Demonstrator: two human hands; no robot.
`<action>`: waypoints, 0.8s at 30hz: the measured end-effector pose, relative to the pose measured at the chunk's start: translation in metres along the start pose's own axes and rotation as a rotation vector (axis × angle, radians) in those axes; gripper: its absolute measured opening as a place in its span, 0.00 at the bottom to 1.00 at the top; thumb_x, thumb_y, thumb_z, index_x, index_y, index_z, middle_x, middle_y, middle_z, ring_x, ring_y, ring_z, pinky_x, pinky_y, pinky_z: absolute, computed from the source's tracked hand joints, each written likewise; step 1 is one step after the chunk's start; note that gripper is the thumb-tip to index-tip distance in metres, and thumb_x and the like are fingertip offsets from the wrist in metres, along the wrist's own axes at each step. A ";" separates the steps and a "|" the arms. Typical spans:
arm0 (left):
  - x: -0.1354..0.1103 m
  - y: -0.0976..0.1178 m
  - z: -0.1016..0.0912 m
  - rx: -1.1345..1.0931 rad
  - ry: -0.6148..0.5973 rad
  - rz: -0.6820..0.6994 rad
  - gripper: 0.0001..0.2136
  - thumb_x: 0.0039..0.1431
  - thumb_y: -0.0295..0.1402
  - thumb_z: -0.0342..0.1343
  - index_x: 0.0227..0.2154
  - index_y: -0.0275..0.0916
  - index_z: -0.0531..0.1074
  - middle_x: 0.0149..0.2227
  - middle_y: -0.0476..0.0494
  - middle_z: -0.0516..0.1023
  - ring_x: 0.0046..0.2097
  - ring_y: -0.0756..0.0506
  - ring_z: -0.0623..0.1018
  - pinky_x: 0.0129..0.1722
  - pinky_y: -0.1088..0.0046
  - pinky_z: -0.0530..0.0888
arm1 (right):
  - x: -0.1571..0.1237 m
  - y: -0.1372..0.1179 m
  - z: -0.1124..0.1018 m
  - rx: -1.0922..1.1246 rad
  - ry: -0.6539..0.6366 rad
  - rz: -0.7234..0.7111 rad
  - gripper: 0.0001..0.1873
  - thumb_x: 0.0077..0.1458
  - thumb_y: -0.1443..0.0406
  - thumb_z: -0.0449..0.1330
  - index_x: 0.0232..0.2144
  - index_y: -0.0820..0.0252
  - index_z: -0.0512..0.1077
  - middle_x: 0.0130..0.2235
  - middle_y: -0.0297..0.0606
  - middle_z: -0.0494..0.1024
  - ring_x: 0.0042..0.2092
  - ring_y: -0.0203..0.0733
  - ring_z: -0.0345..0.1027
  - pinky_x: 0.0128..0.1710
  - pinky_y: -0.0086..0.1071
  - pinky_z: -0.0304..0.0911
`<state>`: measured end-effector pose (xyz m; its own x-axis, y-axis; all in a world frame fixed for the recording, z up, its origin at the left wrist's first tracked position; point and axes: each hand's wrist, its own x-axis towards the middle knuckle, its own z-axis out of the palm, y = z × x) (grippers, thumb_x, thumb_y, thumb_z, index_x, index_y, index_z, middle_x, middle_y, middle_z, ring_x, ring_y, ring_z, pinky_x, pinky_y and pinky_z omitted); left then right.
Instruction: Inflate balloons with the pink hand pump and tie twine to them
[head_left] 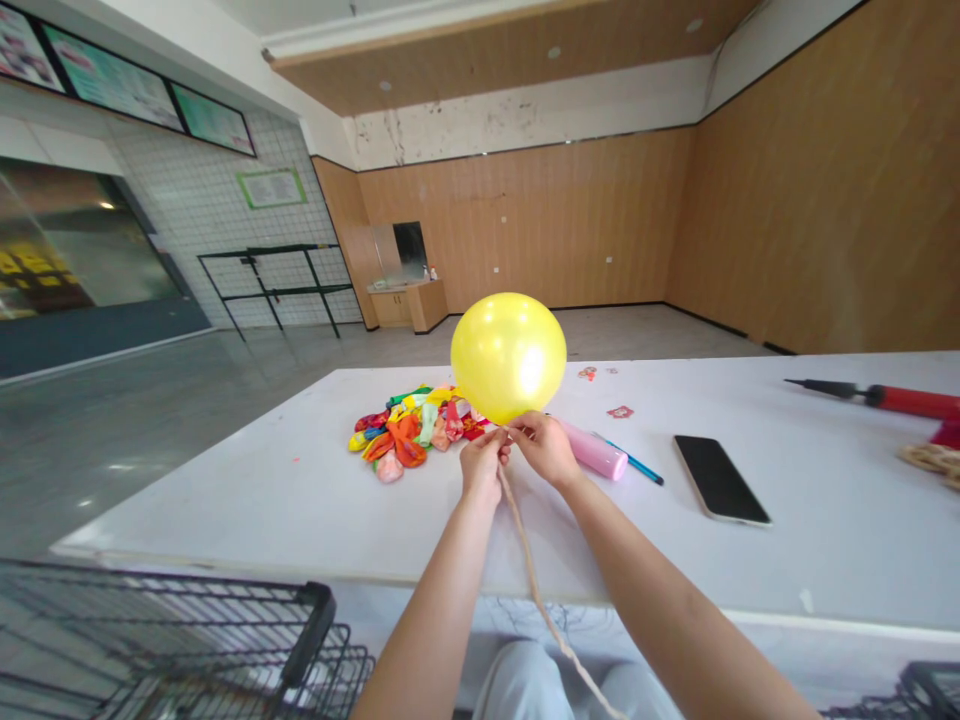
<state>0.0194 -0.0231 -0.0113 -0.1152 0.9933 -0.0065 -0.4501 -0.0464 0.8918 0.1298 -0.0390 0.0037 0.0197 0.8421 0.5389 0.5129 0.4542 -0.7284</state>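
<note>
An inflated yellow balloon (508, 350) stands above the table at the tips of my two hands, its neck hidden behind the fingers. My left hand (481, 464) is closed in a pinch just under it. From that hand a beige rope (529, 560) runs down over the table edge towards my lap. My right hand (546, 448) is also closed, with thumb and fingertips pinching at the balloon's base. Exactly how rope and neck lie between the fingers is hidden. A colourful pile of uninflated balloons (405, 435) lies left of my left hand.
Right of my hands lie a pink cylinder (596, 450), a blue pen (637, 468) and a black phone (720, 480). A red and black pump (900, 398) is at the far right of the white table (300, 510). Small stickers (620, 412) lie behind. A wire cart (300, 640) stands front left.
</note>
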 end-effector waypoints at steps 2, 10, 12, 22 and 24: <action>-0.001 0.002 0.001 0.007 -0.011 0.021 0.13 0.32 0.33 0.69 0.21 0.31 0.75 0.18 0.48 0.71 0.19 0.57 0.65 0.18 0.81 0.59 | 0.004 -0.004 -0.005 -0.023 -0.026 0.024 0.08 0.53 0.67 0.57 0.28 0.59 0.76 0.31 0.37 0.80 0.32 0.39 0.71 0.32 0.28 0.61; -0.019 0.004 0.008 0.131 -0.098 0.107 0.11 0.35 0.35 0.67 0.20 0.32 0.74 0.17 0.48 0.71 0.17 0.55 0.65 0.17 0.79 0.57 | -0.011 -0.023 -0.042 -0.289 -0.072 0.013 0.10 0.51 0.70 0.55 0.24 0.58 0.76 0.30 0.38 0.80 0.32 0.40 0.70 0.30 0.28 0.57; -0.029 0.005 0.015 0.192 -0.125 0.099 0.10 0.36 0.34 0.66 0.19 0.32 0.74 0.17 0.48 0.71 0.17 0.54 0.65 0.16 0.78 0.57 | -0.022 -0.019 -0.054 -0.304 -0.057 0.020 0.09 0.51 0.69 0.55 0.25 0.58 0.76 0.31 0.39 0.80 0.33 0.40 0.70 0.31 0.29 0.57; -0.058 -0.016 0.059 0.313 -0.158 0.171 0.04 0.43 0.31 0.60 0.21 0.35 0.74 0.15 0.49 0.70 0.18 0.52 0.67 0.17 0.77 0.59 | -0.055 0.004 -0.100 -0.116 0.032 0.054 0.09 0.54 0.63 0.56 0.26 0.59 0.72 0.28 0.38 0.77 0.29 0.39 0.69 0.29 0.29 0.60; -0.058 -0.023 0.066 0.329 -0.166 0.209 0.05 0.44 0.32 0.59 0.20 0.35 0.74 0.15 0.50 0.69 0.18 0.51 0.67 0.18 0.77 0.60 | -0.057 0.007 -0.107 -0.117 0.049 0.042 0.10 0.54 0.62 0.56 0.24 0.59 0.71 0.28 0.38 0.77 0.30 0.40 0.69 0.29 0.29 0.60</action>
<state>0.0944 -0.0732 -0.0013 -0.0180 0.9709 0.2389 -0.1220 -0.2392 0.9633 0.2235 -0.1151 0.0133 0.0839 0.8431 0.5312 0.6073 0.3794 -0.6980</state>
